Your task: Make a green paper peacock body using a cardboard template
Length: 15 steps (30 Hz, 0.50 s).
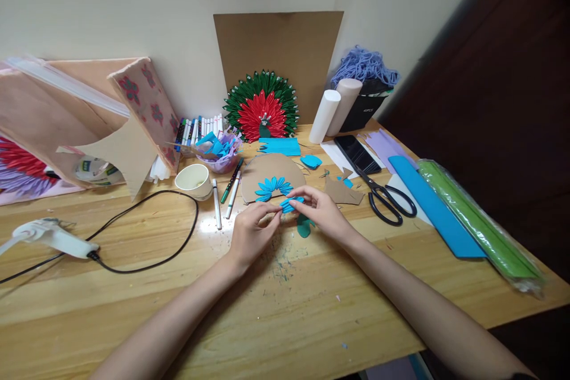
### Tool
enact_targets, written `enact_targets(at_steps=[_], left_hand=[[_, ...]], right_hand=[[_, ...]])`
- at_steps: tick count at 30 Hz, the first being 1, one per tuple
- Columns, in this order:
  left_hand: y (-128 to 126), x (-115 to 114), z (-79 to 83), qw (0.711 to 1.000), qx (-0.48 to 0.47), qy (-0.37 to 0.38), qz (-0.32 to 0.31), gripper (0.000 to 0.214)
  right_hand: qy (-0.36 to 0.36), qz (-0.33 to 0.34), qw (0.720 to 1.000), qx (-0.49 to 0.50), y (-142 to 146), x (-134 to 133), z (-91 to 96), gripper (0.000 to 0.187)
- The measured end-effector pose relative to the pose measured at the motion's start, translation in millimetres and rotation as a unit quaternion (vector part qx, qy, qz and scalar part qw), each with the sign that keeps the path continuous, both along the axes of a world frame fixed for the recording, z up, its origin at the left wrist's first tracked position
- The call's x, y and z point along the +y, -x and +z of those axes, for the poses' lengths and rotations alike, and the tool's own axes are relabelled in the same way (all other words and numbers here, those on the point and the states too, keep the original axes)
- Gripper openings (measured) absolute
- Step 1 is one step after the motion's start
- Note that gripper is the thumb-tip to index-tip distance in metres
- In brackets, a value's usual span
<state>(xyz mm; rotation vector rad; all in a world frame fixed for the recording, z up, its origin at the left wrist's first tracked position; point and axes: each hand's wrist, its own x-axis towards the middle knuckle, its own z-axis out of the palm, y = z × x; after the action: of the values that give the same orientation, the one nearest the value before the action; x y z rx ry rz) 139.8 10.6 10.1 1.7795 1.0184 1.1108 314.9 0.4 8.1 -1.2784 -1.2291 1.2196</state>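
Between my two hands is a small pleated piece of blue crepe paper. My left hand pinches its left end with thumb and forefinger. The fingers of my right hand are closed on its right side. Just beyond lies a rounded piece of brown cardboard, with an arc of blue paper petals on it. A dark green cut shape lies on the table under my right hand, partly covered by it.
Black-handled scissors and a phone lie to the right, near blue paper and a green wrapped roll. Markers, a paper cup and a corded white glue gun are left. A red-green fan-shaped craft stands behind.
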Motion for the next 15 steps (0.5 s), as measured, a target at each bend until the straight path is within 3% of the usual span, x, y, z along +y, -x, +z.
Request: enact_targets(at_steps=[15], left_hand=[[1.4,0.5,-3.7,0.995,0.049,-0.077,0.044,0.008]], right_hand=[[0.016,0.003,0.999,0.036,-4.0,2.9,0.7,0.027]])
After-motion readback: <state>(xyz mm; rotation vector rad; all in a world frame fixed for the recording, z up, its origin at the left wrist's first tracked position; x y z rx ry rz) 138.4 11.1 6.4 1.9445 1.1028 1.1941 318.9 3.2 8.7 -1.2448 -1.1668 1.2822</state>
